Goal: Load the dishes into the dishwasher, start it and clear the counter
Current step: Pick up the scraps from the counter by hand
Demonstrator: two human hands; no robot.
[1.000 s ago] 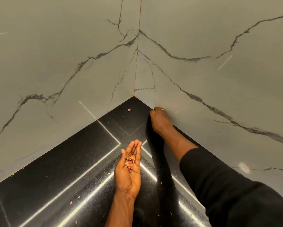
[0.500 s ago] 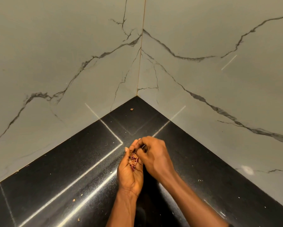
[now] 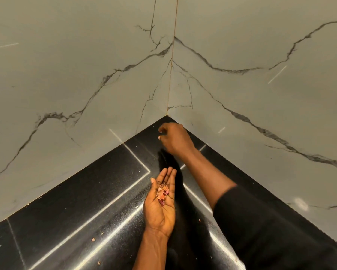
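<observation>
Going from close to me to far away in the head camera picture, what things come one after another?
Loose crumb on the black counter → left hand, palm up with pinkish scraps → right hand by the counter's far corner → marble wall corner.
</observation>
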